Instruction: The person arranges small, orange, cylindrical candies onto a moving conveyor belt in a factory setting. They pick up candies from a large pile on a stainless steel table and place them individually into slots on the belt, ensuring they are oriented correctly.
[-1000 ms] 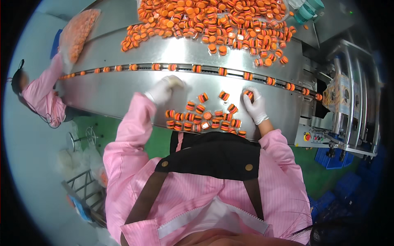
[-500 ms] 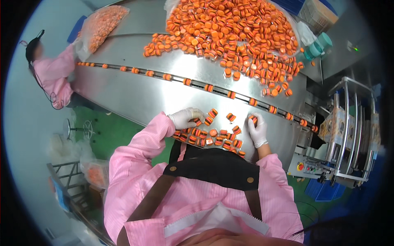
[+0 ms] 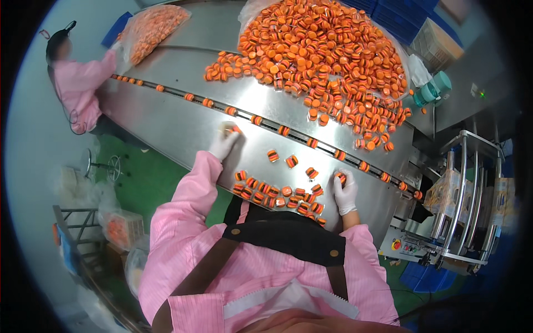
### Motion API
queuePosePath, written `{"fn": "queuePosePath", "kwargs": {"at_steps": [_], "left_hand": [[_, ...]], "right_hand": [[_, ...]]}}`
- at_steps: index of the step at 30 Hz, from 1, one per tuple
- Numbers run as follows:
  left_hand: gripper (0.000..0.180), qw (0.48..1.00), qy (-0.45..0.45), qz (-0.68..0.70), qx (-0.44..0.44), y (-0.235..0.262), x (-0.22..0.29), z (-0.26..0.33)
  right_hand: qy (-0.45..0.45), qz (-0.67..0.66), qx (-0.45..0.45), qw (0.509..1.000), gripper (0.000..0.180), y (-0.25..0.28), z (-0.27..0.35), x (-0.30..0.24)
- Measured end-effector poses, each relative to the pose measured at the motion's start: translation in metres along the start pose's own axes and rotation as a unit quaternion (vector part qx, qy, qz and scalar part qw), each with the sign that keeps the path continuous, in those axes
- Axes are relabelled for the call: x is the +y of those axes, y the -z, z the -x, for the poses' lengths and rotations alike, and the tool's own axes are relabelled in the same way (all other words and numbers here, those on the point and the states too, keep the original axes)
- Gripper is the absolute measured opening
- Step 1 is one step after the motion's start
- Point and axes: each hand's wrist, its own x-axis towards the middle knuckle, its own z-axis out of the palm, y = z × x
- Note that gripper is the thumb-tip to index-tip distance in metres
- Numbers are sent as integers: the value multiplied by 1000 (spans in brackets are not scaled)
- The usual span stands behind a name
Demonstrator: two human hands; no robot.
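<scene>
Both my hands wear white gloves over a steel table (image 3: pixel 183 127). My left hand (image 3: pixel 224 142) reaches out to the narrow conveyor track (image 3: pixel 266 124) and is shut on an orange burger-shaped piece (image 3: pixel 235 129) beside it. My right hand (image 3: pixel 345 191) rests near the table's front edge and holds another orange piece (image 3: pixel 340 178) at its fingertips. Between my hands lies a small cluster of the same pieces (image 3: pixel 277 194) along the near edge. Single pieces ride spaced out along the track.
A big heap of orange pieces (image 3: pixel 327 55) covers the far side of the table. Another person in pink (image 3: pixel 78 83) works at the far left by a clear bag of pieces (image 3: pixel 150 33). A packing machine with a red button (image 3: pixel 461 211) stands at right.
My left hand has left the near cluster and reached forward-left to the track with a piece. The right hand stays by the cluster. The view has tilted, showing more of the far heap.
</scene>
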Motion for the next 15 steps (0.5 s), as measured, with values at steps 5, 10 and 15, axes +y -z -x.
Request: {"fn": "queuePosePath", "kwargs": {"at_steps": [5,10,15], "left_hand": [[19,969,129,186,101,28,-44,-15],[22,974,156,141,86,28,-31,-18],[24,963,144,212,85,31,-39,-17]], "right_hand": [[4,-2,-4,1000,20,0,-1,-5],[4,-3,10,1000,23,0,1,0],[1,-14,10,1000,21,0,1,-4]]}}
